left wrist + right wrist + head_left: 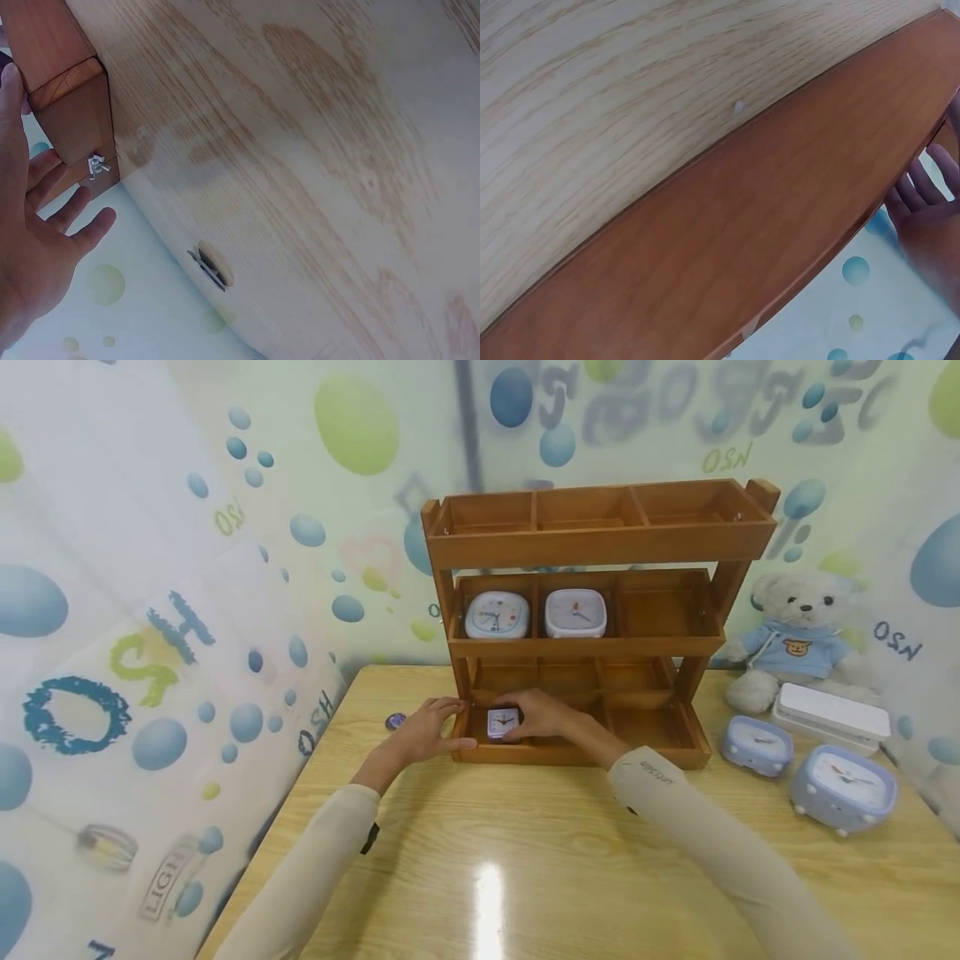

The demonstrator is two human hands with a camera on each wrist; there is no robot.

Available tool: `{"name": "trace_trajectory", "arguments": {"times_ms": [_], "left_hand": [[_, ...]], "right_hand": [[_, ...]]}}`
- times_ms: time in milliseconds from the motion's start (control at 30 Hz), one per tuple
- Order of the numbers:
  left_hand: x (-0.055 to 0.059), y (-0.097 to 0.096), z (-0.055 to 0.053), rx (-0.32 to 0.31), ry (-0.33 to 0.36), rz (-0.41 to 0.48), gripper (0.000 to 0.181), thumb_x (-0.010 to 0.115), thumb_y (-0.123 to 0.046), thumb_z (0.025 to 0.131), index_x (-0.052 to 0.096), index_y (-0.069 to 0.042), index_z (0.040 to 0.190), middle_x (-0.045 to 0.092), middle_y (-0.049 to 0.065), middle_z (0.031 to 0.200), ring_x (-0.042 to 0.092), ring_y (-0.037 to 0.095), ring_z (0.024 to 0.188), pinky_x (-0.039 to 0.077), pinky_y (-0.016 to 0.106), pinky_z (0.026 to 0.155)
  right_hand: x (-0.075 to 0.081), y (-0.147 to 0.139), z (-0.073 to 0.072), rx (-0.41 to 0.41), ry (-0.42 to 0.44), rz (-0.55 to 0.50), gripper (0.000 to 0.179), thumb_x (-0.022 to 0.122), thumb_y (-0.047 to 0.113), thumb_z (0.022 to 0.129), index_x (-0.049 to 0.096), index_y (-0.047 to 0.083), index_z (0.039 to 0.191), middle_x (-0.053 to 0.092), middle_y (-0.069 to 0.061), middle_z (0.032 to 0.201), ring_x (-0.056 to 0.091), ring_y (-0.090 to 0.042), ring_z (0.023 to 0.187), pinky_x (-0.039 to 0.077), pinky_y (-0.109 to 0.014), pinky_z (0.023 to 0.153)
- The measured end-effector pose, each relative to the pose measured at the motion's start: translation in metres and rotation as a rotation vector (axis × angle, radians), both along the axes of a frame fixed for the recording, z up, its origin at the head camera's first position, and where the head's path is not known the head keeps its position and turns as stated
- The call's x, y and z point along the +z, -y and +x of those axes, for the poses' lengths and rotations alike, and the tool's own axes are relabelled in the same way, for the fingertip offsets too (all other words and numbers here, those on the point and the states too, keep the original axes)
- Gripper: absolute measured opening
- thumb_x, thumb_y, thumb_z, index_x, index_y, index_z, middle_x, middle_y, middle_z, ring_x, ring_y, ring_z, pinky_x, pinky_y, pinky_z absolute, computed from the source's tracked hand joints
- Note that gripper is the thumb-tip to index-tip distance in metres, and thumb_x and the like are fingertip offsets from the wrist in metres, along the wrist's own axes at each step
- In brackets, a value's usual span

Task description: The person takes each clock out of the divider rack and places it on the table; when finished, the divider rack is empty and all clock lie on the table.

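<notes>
A small square alarm clock point(502, 723) with a pale purple case sits in the lower left compartment of a brown wooden rack point(585, 755). My right hand point(543, 715) reaches over the front board and holds this clock at its right side, thumb low and fingers above. At the rack's left end is my left hand point(420, 733), its thumb by the front corner. The left wrist view shows that hand's fingers point(94, 229) spread and fairly straight beside the end board. In the right wrist view the rack's front board hides part of the right hand point(930, 225).
Two white-faced clocks, one on the left point(497, 615) and one in the middle point(576, 613), stand on the middle tier. A round badge point(395, 721) lies left of the rack. On the right are two blue clocks point(757, 745), a white box point(832, 714) and a teddy bear point(798, 647).
</notes>
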State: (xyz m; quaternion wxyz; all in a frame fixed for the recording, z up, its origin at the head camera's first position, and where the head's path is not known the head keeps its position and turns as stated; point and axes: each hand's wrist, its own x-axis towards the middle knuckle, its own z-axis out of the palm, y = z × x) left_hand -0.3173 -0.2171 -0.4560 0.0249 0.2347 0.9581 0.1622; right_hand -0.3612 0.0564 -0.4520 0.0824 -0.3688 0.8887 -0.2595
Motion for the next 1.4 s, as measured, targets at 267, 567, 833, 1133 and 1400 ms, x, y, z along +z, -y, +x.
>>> {"name": "trace_trajectory", "arguments": {"times_ms": [267,567,833,1133,1400], "left_hand": [[0.0020,-0.0007,0.0033,-0.009,-0.005,0.010,0.090,0.069,-0.068,0.090,0.051,-0.006,0.153,0.044,0.010,0.160,0.035,0.037,0.149,0.036,0.056,0.119],[0.0015,-0.0011,0.0027,-0.006,-0.002,0.013,0.090,0.070,-0.067,0.090,0.050,-0.007,0.154,0.043,0.009,0.161,0.035,0.035,0.150,0.034,0.054,0.120],[-0.0006,-0.0005,0.0024,0.000,-0.007,0.008,0.090,0.069,-0.067,0.090,0.050,-0.007,0.154,0.044,0.010,0.161,0.035,0.036,0.150,0.034,0.054,0.120],[-0.0007,0.0006,0.0021,-0.009,-0.016,0.018,0.089,0.069,-0.066,0.091,0.050,-0.006,0.153,0.044,0.012,0.160,0.036,0.038,0.149,0.035,0.056,0.119],[-0.0009,0.0005,0.0027,-0.005,-0.005,0.015,0.089,0.069,-0.066,0.091,0.050,-0.007,0.154,0.044,0.010,0.160,0.036,0.036,0.149,0.035,0.054,0.119]], "right_hand": [[-0.0038,0.0069,0.0019,0.015,-0.027,0.031,0.065,0.087,0.021,0.087,0.060,0.007,0.145,0.065,-0.012,0.135,0.062,-0.023,0.111,0.053,-0.040,0.096],[-0.0065,0.0073,0.0041,0.019,-0.090,0.093,0.059,0.082,0.017,0.091,0.061,0.008,0.145,0.058,-0.016,0.146,0.059,-0.029,0.124,0.050,-0.044,0.105],[-0.0092,0.0089,0.0058,0.012,-0.098,0.138,0.060,0.083,0.015,0.090,0.061,0.012,0.146,0.054,-0.015,0.148,0.056,-0.031,0.130,0.048,-0.047,0.108],[-0.0083,0.0096,0.0058,0.031,-0.095,0.119,0.058,0.082,0.013,0.091,0.061,0.008,0.145,0.055,-0.017,0.147,0.055,-0.032,0.130,0.047,-0.047,0.110],[-0.0050,0.0095,0.0058,0.061,-0.109,0.071,0.058,0.082,0.014,0.091,0.061,0.006,0.144,0.056,-0.017,0.145,0.055,-0.032,0.130,0.048,-0.046,0.108]]}}
